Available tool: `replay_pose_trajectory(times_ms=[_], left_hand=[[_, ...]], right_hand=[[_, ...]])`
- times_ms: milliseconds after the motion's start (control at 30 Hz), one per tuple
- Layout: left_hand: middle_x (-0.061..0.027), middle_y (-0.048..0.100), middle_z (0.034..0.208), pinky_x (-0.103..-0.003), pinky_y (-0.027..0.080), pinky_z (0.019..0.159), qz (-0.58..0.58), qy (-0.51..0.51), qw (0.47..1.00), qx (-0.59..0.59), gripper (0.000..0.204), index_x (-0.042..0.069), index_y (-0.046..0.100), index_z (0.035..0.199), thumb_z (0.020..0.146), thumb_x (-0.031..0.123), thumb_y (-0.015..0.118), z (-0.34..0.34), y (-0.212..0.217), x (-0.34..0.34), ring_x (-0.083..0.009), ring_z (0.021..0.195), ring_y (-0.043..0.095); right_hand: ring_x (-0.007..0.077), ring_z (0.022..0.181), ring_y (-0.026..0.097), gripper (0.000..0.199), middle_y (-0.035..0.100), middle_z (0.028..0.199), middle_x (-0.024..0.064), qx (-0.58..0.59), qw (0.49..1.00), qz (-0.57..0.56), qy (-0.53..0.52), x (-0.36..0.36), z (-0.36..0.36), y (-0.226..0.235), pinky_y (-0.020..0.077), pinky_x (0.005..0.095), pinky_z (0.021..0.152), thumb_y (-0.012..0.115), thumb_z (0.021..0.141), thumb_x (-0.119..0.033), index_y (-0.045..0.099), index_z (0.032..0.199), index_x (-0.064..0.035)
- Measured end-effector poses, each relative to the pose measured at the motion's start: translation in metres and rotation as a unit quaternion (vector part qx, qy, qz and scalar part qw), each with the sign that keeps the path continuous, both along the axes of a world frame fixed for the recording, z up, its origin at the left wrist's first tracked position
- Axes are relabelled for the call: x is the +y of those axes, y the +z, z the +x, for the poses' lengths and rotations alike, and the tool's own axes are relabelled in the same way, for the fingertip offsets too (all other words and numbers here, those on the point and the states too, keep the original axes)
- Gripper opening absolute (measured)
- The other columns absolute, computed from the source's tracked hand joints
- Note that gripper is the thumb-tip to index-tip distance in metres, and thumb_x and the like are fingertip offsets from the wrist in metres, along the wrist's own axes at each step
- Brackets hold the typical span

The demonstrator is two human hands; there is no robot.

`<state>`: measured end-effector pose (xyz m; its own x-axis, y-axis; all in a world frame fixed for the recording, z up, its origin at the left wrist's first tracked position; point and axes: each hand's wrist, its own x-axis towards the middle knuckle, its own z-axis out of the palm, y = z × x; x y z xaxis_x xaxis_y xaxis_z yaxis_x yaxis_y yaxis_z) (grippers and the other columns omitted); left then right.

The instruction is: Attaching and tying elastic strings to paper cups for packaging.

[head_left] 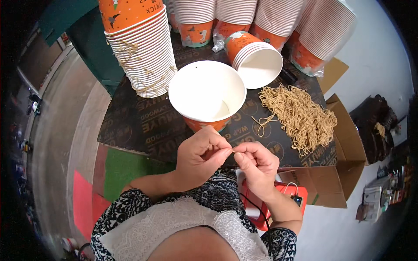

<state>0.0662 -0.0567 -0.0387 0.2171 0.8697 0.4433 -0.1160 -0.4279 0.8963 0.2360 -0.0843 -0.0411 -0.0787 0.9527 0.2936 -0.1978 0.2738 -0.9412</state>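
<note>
Both hands meet just above the person's lap, fingertips pressed together: the left hand (198,158) and the right hand (257,167) pinch something very thin between them, probably a bit of string, though it is too small to tell for sure. They hold it close in, likely so the fine work stays right under the eyes. Just beyond the knuckles, on the near edge of the dark board (130,126), a cup (207,93) leans with its mouth up, within easy reach. To its right lies a loose loop (264,122), then the heap of tan string (300,115), handy to the right hand. A second cup stack (257,58) lies tipped behind. Far left stands a tall stack (141,52) with strings already hanging from it; more stacks (322,32) line the far edge. A cardboard box (344,161) sits at the right.
</note>
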Motion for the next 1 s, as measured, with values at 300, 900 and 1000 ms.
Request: replay_pose_trajectory(times_ms=[300,900,1000], left_hand=[[-0.006,0.051,0.069,-0.028,0.036,0.049,0.197,0.093,0.971,0.102,0.01,0.002,0.059,0.081,0.084,-0.004,0.066,-0.004,-0.001,0.003,-0.0149,0.054,0.048],[-0.0075,0.055,0.069,-0.028,0.036,0.045,0.275,0.139,0.939,0.153,0.013,0.001,0.056,0.074,0.084,-0.005,0.062,-0.051,0.047,0.032,-0.0157,0.05,0.049],[-0.009,0.052,0.068,-0.03,0.038,0.047,0.316,0.163,0.911,0.211,0.012,0.001,0.056,0.076,0.085,-0.003,0.063,-0.054,0.055,0.046,-0.019,0.051,0.05]], right_hand=[[0.0016,0.062,0.042,0.007,0.053,0.072,-0.0068,-0.103,0.992,0.049,-0.048,0.001,-0.011,-0.004,0.0328,0.0186,0.055,0.071,0.089,0.0,0.07,0.095,0.0013],[0.0065,0.047,0.041,0.017,0.046,0.056,0.0028,-0.199,0.938,0.19,-0.212,0.05,-0.027,-0.02,0.0348,0.023,0.045,0.069,0.084,0.005,0.055,0.074,-0.0005],[0.0077,0.047,0.042,0.018,0.047,0.056,0.004,-0.214,0.932,0.194,-0.217,0.052,-0.027,-0.021,0.0354,0.0236,0.045,0.069,0.083,0.005,0.055,0.073,-0.0005]])
